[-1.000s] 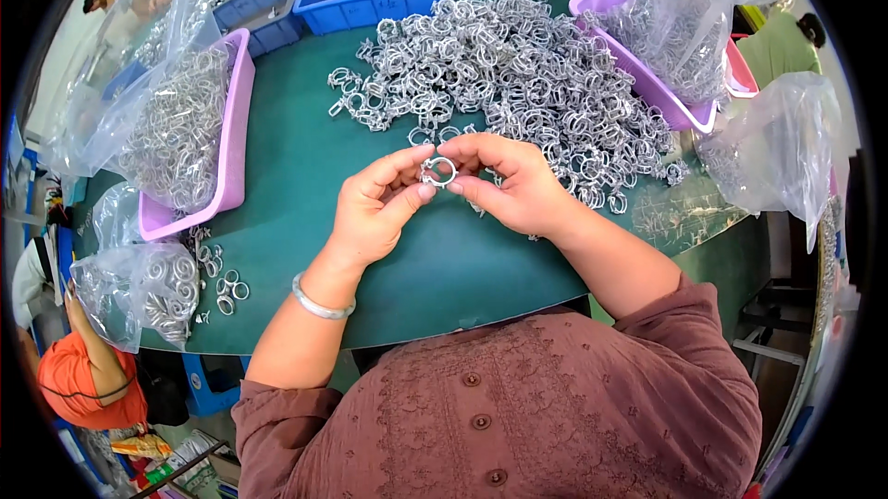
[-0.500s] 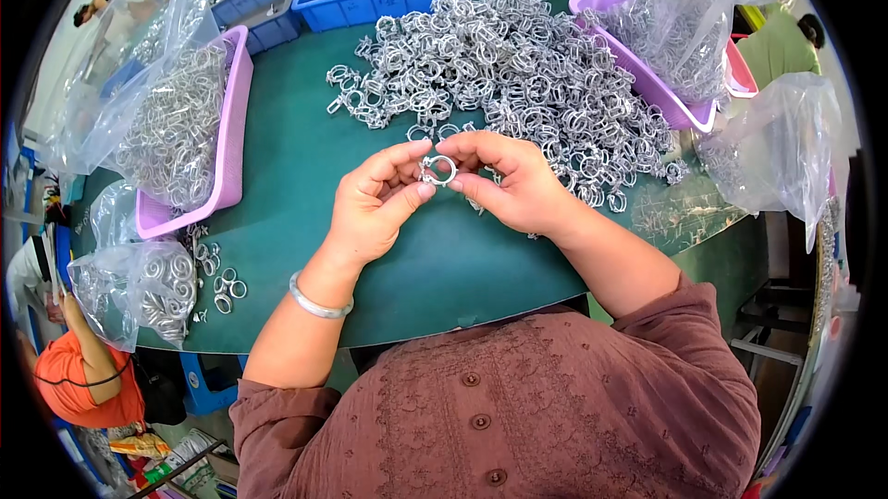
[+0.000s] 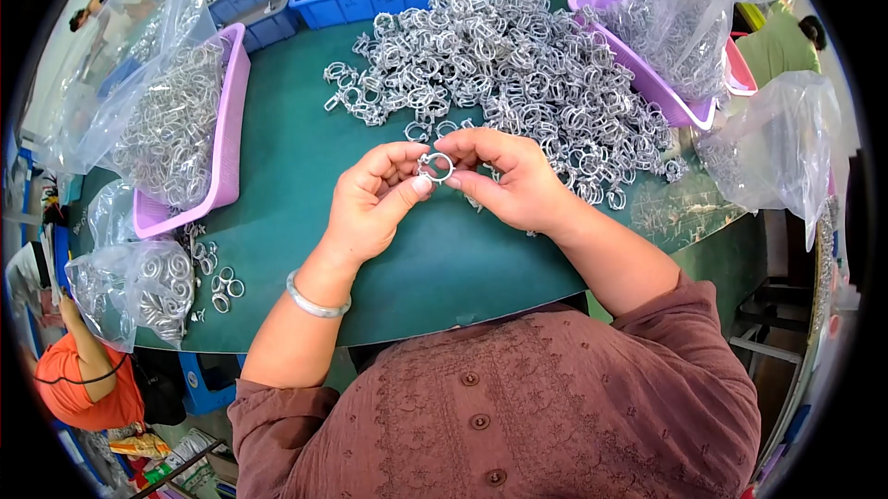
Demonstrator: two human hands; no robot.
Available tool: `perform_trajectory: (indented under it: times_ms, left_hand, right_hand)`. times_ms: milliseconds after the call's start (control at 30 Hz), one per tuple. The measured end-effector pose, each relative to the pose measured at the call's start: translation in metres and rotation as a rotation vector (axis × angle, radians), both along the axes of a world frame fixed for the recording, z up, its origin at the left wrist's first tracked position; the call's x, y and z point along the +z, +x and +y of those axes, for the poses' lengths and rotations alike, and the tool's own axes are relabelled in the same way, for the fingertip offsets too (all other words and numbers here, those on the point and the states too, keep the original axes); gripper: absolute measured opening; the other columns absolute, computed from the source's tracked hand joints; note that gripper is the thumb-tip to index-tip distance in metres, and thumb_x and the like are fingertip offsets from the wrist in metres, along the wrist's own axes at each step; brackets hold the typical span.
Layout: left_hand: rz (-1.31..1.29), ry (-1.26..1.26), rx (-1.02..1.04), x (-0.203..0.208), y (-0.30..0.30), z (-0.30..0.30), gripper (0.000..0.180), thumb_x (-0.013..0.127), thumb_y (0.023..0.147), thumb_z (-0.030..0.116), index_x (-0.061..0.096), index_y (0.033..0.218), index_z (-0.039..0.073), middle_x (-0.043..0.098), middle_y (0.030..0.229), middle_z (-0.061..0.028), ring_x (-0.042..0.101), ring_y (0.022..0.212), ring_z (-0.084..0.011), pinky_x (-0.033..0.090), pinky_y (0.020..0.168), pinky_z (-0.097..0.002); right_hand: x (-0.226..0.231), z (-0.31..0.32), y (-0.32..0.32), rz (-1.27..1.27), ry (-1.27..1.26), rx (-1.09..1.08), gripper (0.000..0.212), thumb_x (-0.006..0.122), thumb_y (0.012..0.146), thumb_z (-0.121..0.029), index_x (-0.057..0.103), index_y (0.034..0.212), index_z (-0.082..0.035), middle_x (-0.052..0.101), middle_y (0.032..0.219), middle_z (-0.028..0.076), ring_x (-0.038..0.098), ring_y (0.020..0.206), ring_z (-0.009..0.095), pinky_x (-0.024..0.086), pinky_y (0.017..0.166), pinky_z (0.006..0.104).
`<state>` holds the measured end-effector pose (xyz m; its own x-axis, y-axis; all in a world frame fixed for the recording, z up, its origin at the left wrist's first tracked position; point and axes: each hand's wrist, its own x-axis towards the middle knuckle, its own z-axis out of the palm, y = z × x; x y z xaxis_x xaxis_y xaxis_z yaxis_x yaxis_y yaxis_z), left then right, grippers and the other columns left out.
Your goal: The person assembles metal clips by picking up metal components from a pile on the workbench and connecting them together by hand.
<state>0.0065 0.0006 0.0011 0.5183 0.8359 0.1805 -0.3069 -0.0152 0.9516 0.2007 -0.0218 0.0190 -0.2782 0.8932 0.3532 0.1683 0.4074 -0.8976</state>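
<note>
Between my hands is a small silvery metal ring (image 3: 448,162) with a clip-like piece at its left side. The thumb and fingers of my left hand (image 3: 377,196) pinch that left side. My right hand (image 3: 514,181) has its thumb and fingertips closed at the ring's right edge. Both hands hover over the green table, just in front of a large heap of similar metal rings (image 3: 518,55). A pale bangle (image 3: 316,299) circles my left wrist. Fine details of the clip are too small to make out.
To the left, a purple basket (image 3: 233,129) bears a plastic bag of metal parts, with a smaller bag (image 3: 166,291) and loose rings (image 3: 227,288) nearby. Blue trays (image 3: 370,1) stand at the back. Another purple basket (image 3: 638,73) and clear bags (image 3: 772,152) lie right.
Both hands keep their pinch on the ring, which has turned or shifted very slightly left. Nothing else has visibly moved.
</note>
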Motion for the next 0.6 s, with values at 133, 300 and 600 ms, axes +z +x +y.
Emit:
perform_trajectory:
  times_ms: [133,300,600]
  left_hand:
    - [0.031,-0.047,-0.008,0.0009,-0.0007,0.0007,0.026,0.055,0.088,0.006,0.052,0.112,-0.001,0.062,0.1,-0.0079,0.059,0.087,-0.0138,0.05,0.073,-0.026]
    - [0.059,-0.101,-0.025,0.0006,-0.0013,0.0016,0.025,0.053,0.09,0.013,0.054,0.11,-0.001,0.062,0.092,-0.0075,0.059,0.078,-0.0135,0.05,0.07,-0.026]
    - [0.078,-0.191,-0.074,0.001,-0.0022,0.0012,0.026,0.049,0.092,0.021,0.055,0.107,0.0,0.062,0.083,-0.0066,0.06,0.072,-0.0143,0.05,0.065,-0.0263]
  right_hand:
    - [0.0014,-0.0007,-0.0002,0.004,-0.015,0.003,0.026,0.061,0.079,0.001,0.058,0.104,0.001,0.063,0.089,0.008,0.063,0.08,0.014,0.049,0.068,0.0257]
    - [-0.0025,0.0006,-0.0012,0.039,0.021,0.005,0.025,0.061,0.08,0.0,0.058,0.104,0.0,0.063,0.089,0.008,0.062,0.079,0.014,0.049,0.069,0.0259]
    - [0.0006,0.0003,0.0005,-0.021,0.042,-0.009,0.021,0.061,0.081,-0.003,0.06,0.102,0.0,0.063,0.088,0.008,0.061,0.077,0.013,0.049,0.067,0.0248]
